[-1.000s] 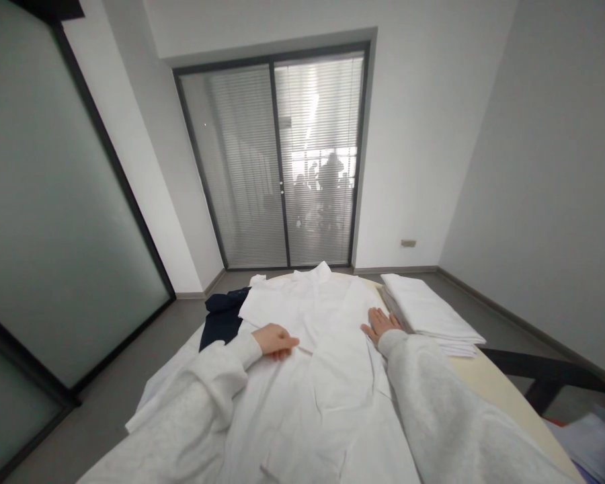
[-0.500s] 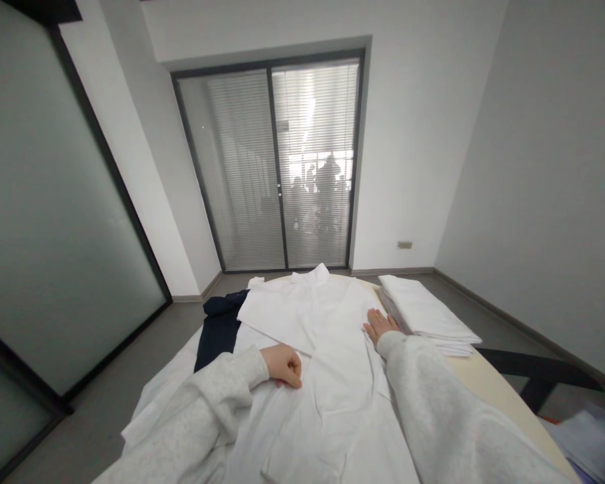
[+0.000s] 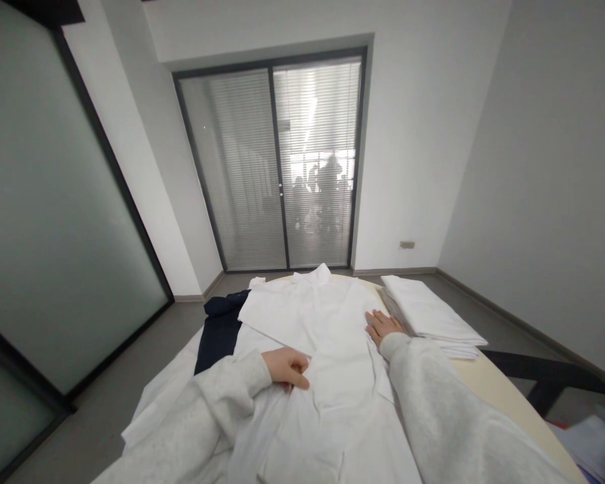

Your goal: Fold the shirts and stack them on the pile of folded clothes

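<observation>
I see the white cotton shirt point(image 3: 323, 349) spread flat, collar away from me, over the middle of the pale round table point(image 3: 489, 386). The left hand point(image 3: 287, 367) rests on the shirt's left half, fingers curled and pressed together on a bunched fold of the cloth, which puckers into creases just under the knuckles. The right hand point(image 3: 382, 325) lies palm down at the shirt's right edge, fingers spread and extended flat, gripping nothing. Both forearms are covered by light grey fleece sleeves point(image 3: 448, 410). Just beside the right hand, touching or nearly touching its fingertips, I see a stack of folded white cloths point(image 3: 428, 312) on the table's right side. To the left of the shirt, partly under its sleeve, lies a dark navy garment point(image 3: 219, 326). Beyond the table stands a sliding glass door with closed slatted blinds point(image 3: 277, 168), and a frosted glass partition point(image 3: 45, 222) runs along the left.
</observation>
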{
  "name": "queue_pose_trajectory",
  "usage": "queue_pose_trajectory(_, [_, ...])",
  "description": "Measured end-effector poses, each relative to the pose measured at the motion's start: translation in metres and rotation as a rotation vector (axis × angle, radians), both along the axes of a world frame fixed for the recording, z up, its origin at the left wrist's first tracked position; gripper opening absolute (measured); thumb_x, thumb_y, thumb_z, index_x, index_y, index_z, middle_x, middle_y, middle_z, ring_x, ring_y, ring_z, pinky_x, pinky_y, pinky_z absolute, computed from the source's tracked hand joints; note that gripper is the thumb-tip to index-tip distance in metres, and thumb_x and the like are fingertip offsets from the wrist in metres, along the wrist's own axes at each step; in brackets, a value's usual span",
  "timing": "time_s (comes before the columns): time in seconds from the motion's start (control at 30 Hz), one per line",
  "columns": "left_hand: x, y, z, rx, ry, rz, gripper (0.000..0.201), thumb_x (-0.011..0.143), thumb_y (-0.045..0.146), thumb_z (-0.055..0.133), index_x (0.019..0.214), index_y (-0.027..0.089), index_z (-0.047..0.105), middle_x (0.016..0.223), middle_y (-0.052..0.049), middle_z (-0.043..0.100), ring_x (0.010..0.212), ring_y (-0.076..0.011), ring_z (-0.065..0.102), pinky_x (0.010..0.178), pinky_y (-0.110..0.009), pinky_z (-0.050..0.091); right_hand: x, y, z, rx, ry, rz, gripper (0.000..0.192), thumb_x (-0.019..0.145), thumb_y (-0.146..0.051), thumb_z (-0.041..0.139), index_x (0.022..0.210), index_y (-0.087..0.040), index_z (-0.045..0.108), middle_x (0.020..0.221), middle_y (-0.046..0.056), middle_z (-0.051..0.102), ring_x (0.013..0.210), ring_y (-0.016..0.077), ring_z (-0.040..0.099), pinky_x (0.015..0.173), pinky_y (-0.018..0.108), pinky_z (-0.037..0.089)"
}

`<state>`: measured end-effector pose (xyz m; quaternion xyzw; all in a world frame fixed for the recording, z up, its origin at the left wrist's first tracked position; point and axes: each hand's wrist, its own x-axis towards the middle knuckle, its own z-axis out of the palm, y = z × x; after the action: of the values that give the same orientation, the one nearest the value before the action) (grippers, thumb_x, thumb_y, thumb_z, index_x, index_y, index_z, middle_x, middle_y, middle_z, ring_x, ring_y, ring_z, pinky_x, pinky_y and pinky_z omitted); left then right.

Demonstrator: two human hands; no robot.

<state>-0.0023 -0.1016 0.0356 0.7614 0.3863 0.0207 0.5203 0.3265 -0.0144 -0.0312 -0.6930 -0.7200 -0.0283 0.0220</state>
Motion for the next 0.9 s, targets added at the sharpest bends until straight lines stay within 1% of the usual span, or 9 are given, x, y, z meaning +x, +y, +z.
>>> queue_pose_trajectory(0.07, [-0.012,0.007,-0.001,-0.177,-0.142,0.045,0.04,0.055,0.047,0.073,0.072,0.015,0.056,0.057,0.005,0.057,0.046,-0.0088,0.051,0.044,-0.019,0.038,0.001,0.002,0.0,-0.003,0.018,0.007,0.051,0.09,-0.037,0.026,0.138,-0.022,0.03,0.145,0.006,0.027,0.133,0.0175,0.022,0.106,0.04,0.019])
queue_pose_trajectory(0.13, [-0.022,0.012,-0.001,-0.322,-0.219,0.042,0.048,0.053,0.045,0.075,0.087,0.015,0.059,0.068,0.002,0.064,0.049,-0.0104,0.056,0.043,-0.02,0.041,0.002,0.004,0.0,-0.022,0.032,0.014,0.05,0.091,-0.035,0.022,0.138,-0.02,0.029,0.145,0.005,0.027,0.133,0.0174,0.023,0.107,0.041,0.019])
queue_pose_trajectory(0.2, [-0.03,0.015,-0.002,-0.403,-0.235,0.024,0.052,0.054,0.042,0.076,0.096,0.015,0.059,0.076,-0.002,0.067,0.05,-0.0122,0.059,0.042,-0.021,0.044,0.005,0.006,0.002,-0.059,0.034,0.019,0.05,0.091,-0.031,0.021,0.138,-0.017,0.029,0.144,0.006,0.028,0.133,0.0173,0.023,0.107,0.04,0.02])
queue_pose_trajectory(0.3, [-0.038,0.017,-0.004,-0.449,-0.155,0.003,0.051,0.053,0.038,0.078,0.095,0.014,0.059,0.073,-0.002,0.067,0.048,-0.0135,0.06,0.041,-0.022,0.047,0.009,0.009,0.009,-0.139,0.022,0.027,0.051,0.088,-0.02,0.026,0.138,-0.014,0.028,0.144,0.007,0.028,0.133,0.0172,0.023,0.107,0.038,0.02])
queue_pose_trajectory(0.43, [-0.037,0.015,-0.008,-0.465,0.014,0.0,0.052,0.047,0.034,0.082,0.087,0.017,0.055,0.059,0.002,0.065,0.046,-0.0168,0.06,0.042,-0.026,0.05,0.011,0.008,0.021,-0.249,-0.032,0.033,0.057,0.082,-0.015,0.037,0.138,-0.014,0.029,0.145,0.01,0.024,0.133,0.022,0.022,0.106,0.043,0.022])
queue_pose_trajectory(0.57, [-0.035,0.013,-0.002,-0.472,0.021,-0.083,0.06,0.045,0.03,0.084,0.094,0.018,0.053,0.067,0.002,0.067,0.052,-0.0173,0.062,0.044,-0.026,0.051,0.002,-0.006,0.023,-0.214,-0.03,0.101,0.06,0.084,-0.035,0.04,0.141,-0.023,0.024,0.148,0.005,0.018,0.134,0.029,0.016,0.104,0.051,0.021])
queue_pose_trajectory(0.67, [-0.038,0.014,0.006,-0.48,-0.01,-0.128,0.064,0.042,0.031,0.084,0.096,0.018,0.052,0.074,0.002,0.067,0.052,-0.0146,0.061,0.04,-0.021,0.048,-0.006,-0.02,0.019,-0.25,0.008,0.159,0.06,0.084,-0.054,0.032,0.14,-0.033,0.022,0.149,-0.002,0.013,0.135,0.0293,0.01,0.104,0.055,0.014])
queue_pose_trajectory(0.77, [-0.044,0.015,0.009,-0.445,0.052,-0.038,0.062,0.037,0.032,0.085,0.084,0.018,0.047,0.065,0.004,0.064,0.046,-0.013,0.059,0.04,-0.021,0.047,-0.008,-0.031,0.02,-0.24,0.014,0.15,0.063,0.083,-0.058,0.032,0.14,-0.033,0.022,0.149,-0.002,0.011,0.135,0.0279,0.008,0.106,0.053,0.011])
queue_pose_trajectory(0.9, [-0.049,0.008,0.013,-0.339,0.184,0.058,0.059,0.039,0.035,0.084,0.075,0.019,0.041,0.054,0.005,0.06,0.045,-0.0159,0.06,0.045,-0.025,0.049,-0.008,-0.053,0.029,-0.225,-0.002,0.161,0.07,0.076,-0.057,0.044,0.137,-0.024,0.033,0.147,0.01,0.019,0.134,0.0315,0.015,0.102,0.054,0.019])
